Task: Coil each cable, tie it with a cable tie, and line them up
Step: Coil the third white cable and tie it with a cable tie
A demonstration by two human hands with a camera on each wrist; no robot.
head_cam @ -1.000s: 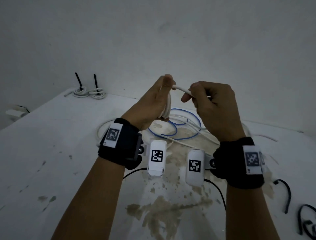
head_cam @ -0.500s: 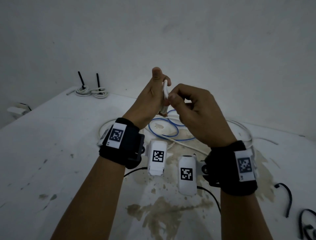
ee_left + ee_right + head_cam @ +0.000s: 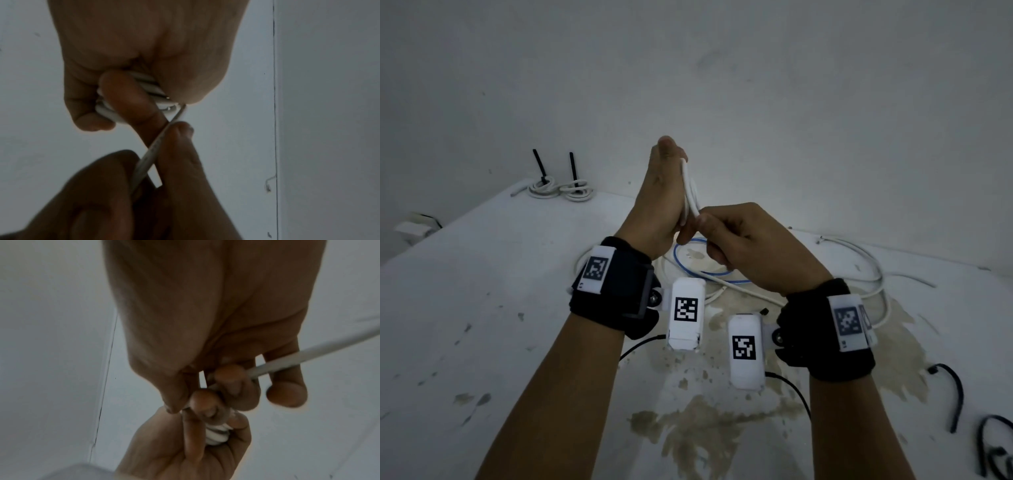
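- Head view: both forearms reach forward over the white desk (image 3: 482,308), the hands raised above it and meeting in mid-air.
- The left hand (image 3: 659,202) stands upright, thumb tip uppermost, palm turned toward the right hand. Its fingers curl round a small coil of white cable (image 3: 690,192), several loops stacked together against the palm.
- The right hand (image 3: 750,243) sits lower and just beside the left, knuckles up, fingers curled. Its thumb and forefinger pinch the free run of the same cable right where it leaves the coil.
- Left wrist view: the left hand (image 3: 144,65) clamps the loops of the white cable (image 3: 111,112) between thumb and fingers; the right hand (image 3: 144,186) comes in from below, a straight stretch of cable passing between its fingertips.
- Right wrist view: the right hand (image 3: 216,321) nips the white cable (image 3: 287,360), which trails off to the right edge of the picture; the left hand (image 3: 185,451) below grips the stacked loops.
- On the desk under the hands lie a loose blue cable (image 3: 709,270) and slack white cable loops (image 3: 866,253).
- At the far left edge of the desk rest two coiled white cables (image 3: 561,190), each with a black cable tie (image 3: 573,168) standing up.
- Loose black cable ties (image 3: 955,394) lie at the near right.
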